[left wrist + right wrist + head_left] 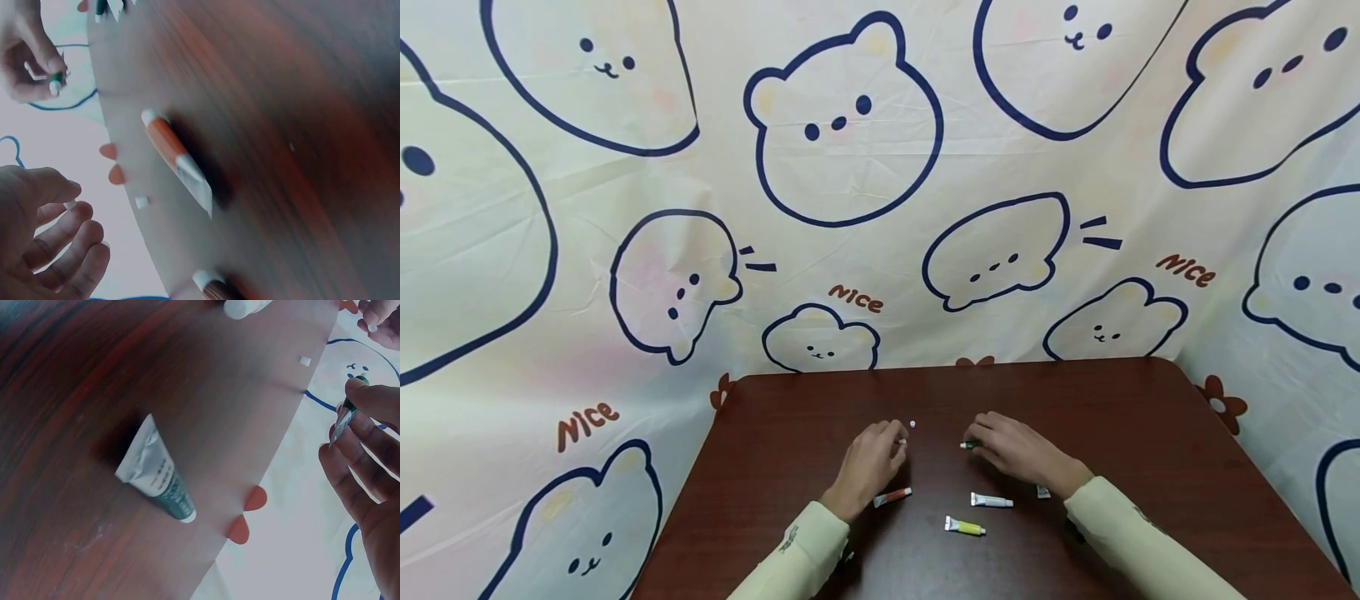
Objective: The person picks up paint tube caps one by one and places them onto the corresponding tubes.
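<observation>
My left hand (868,462) pinches a small white cap (70,205) between thumb and fingertip, above the table's left-middle part. Across from it, my right hand (1018,450) holds a small green paint tube (347,414) between thumb and fingers. The tube's white tip (55,87) points toward the left hand; whether that tip is capped, I cannot tell. The two hands are apart. A second small white cap (913,424) lies on the table just beyond the left fingertips.
On the brown table (1120,400) lie an orange-red tube (892,497) by the left wrist, a pale tube (991,501), a yellow tube (965,527) and a dark green tube (156,475). A brown tube (215,287) is partly cut off. Behind hangs a bear-patterned cloth (850,183).
</observation>
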The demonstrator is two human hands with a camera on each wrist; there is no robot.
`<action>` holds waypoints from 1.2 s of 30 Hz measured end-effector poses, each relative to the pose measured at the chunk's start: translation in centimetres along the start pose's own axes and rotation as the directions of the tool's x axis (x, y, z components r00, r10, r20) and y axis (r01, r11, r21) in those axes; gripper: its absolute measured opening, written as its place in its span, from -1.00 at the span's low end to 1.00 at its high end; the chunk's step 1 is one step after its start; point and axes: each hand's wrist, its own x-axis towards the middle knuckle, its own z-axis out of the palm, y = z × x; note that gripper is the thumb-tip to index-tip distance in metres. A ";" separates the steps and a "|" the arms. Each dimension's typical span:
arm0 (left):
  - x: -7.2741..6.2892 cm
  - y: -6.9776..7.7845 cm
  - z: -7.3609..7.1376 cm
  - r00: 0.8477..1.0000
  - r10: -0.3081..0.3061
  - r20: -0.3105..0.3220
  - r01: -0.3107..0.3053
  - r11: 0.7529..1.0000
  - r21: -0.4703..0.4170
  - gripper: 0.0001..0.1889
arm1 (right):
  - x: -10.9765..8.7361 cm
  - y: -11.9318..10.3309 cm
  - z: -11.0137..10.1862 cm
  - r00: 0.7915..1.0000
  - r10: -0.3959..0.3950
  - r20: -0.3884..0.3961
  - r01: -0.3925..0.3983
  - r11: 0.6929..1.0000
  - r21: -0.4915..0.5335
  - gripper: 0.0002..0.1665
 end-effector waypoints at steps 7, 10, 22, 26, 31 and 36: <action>0.0 1.1 -0.1 0.999 -0.001 0.041 0.002 1.000 -0.031 -0.86 | 0.3 -0.6 -0.6 1.000 -0.001 -0.016 0.001 1.000 -0.001 -0.75; 0.0 1.5 -0.2 0.999 -0.002 0.054 0.004 0.999 -0.033 -0.86 | 0.3 -0.9 -0.8 1.000 -0.004 -0.015 0.004 1.000 -0.007 -0.75; -0.2 2.8 -0.5 0.997 0.056 0.061 -0.057 0.998 0.003 -0.91 | 0.3 -2.0 -1.3 1.000 -0.008 -0.010 0.009 0.999 0.034 -0.75; -0.3 3.1 -0.3 0.995 0.090 0.042 -0.090 0.996 -0.016 -0.93 | 0.4 -2.3 -1.2 0.999 -0.034 -0.029 0.035 0.999 0.021 -0.74; -0.2 3.7 -0.3 0.993 0.118 0.031 -0.118 0.993 -0.007 -0.94 | 0.3 -2.5 -1.3 0.997 -0.062 -0.050 0.063 0.998 0.016 -0.73; 0.0 4.2 -0.3 0.991 0.131 0.033 -0.130 0.991 -0.024 -0.93 | 0.3 -2.7 -1.1 0.994 -0.086 -0.071 0.085 0.996 -0.007 -0.73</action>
